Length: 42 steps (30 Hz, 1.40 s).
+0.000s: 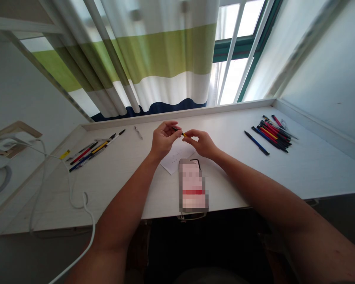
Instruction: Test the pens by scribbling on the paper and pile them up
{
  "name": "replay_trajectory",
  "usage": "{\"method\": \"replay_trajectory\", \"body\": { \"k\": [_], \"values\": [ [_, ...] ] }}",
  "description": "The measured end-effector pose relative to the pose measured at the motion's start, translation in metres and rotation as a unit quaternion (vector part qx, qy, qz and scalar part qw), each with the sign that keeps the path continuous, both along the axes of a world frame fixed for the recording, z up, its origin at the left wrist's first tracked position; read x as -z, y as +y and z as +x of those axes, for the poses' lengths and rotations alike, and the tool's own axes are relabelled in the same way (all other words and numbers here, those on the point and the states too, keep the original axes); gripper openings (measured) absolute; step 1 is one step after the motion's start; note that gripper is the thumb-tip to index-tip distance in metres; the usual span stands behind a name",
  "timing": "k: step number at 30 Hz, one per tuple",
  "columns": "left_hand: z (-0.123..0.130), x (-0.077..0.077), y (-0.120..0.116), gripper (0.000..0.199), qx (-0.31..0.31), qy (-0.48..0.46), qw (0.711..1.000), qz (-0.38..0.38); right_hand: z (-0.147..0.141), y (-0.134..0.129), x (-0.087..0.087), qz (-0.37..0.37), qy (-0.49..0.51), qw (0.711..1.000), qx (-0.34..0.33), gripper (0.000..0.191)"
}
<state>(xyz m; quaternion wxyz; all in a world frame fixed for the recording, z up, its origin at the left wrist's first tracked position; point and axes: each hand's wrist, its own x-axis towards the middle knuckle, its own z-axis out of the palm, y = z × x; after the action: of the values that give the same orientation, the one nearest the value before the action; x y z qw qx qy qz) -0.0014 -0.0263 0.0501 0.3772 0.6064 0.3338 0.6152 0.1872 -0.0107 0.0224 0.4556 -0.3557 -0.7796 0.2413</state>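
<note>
My left hand (163, 141) and my right hand (203, 143) meet above the middle of the desk. Between their fingertips is a slim yellow and black pen (184, 135), its black end towards the left and its yellow part at the right fingertips. Much of it is hidden by my fingers, so I cannot tell whether it is whole or in two parts. Both hands pinch it. Beneath them lies a sheet of white paper (174, 159) with small marks. Nearer to me is a phone (192, 185) with a blurred screen.
Several pens (90, 153) lie at the left, with a single pen (138, 132) apart from them. At the right is a pile of red, blue and black pens (273, 135), a blue pen (256, 142) beside it. A white cable (92, 221) crosses the desk's left side.
</note>
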Motion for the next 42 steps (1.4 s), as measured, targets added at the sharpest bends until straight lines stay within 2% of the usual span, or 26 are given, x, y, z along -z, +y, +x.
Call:
{"method": "replay_trajectory", "body": {
  "k": [4, 10, 13, 18, 22, 25, 28, 31, 34, 38, 42],
  "values": [
    [0.01, -0.001, -0.005, 0.033, 0.008, -0.075, 0.997, -0.018, -0.01, -0.009, -0.003, -0.076, 0.114, 0.988, -0.064, 0.032],
    [0.018, 0.003, -0.006, 0.04, 0.016, -0.097, 0.994, -0.055, -0.013, -0.01, -0.008, -0.178, 0.249, 0.941, -0.141, 0.044],
    [0.016, 0.004, -0.005, 0.036, 0.005, -0.08, 0.995, -0.058, -0.014, -0.01, -0.008, -0.198, 0.242, 0.936, -0.163, 0.046],
    [0.013, 0.008, -0.002, 0.031, -0.041, -0.051, 0.996, -0.058, -0.016, -0.01, -0.004, -0.227, 0.224, 0.934, -0.161, 0.045],
    [0.014, 0.011, -0.001, 0.034, -0.016, -0.054, 0.996, -0.071, -0.013, -0.01, -0.005, -0.208, 0.215, 0.943, -0.149, 0.042],
    [0.013, 0.012, 0.0, 0.037, 0.0, -0.053, 0.995, -0.083, -0.012, -0.011, -0.007, -0.202, 0.183, 0.948, -0.165, 0.045],
    [0.011, 0.013, 0.002, 0.038, -0.016, -0.052, 0.995, -0.083, -0.014, -0.011, -0.006, -0.229, 0.177, 0.94, -0.182, 0.051],
    [0.011, 0.013, 0.004, 0.038, -0.033, -0.066, 0.994, -0.08, -0.018, -0.01, -0.003, -0.244, 0.214, 0.93, -0.171, 0.048],
    [0.012, 0.012, 0.003, 0.039, -0.009, -0.089, 0.992, -0.088, -0.017, -0.01, -0.003, -0.235, 0.232, 0.928, -0.171, 0.048],
    [0.011, 0.012, 0.002, 0.042, 0.034, -0.105, 0.987, -0.115, -0.014, -0.011, -0.005, -0.244, 0.205, 0.927, -0.196, 0.054],
    [0.009, 0.014, 0.004, 0.039, 0.017, -0.098, 0.989, -0.11, -0.016, -0.012, -0.003, -0.272, 0.221, 0.917, -0.19, 0.05]
  ]
}}
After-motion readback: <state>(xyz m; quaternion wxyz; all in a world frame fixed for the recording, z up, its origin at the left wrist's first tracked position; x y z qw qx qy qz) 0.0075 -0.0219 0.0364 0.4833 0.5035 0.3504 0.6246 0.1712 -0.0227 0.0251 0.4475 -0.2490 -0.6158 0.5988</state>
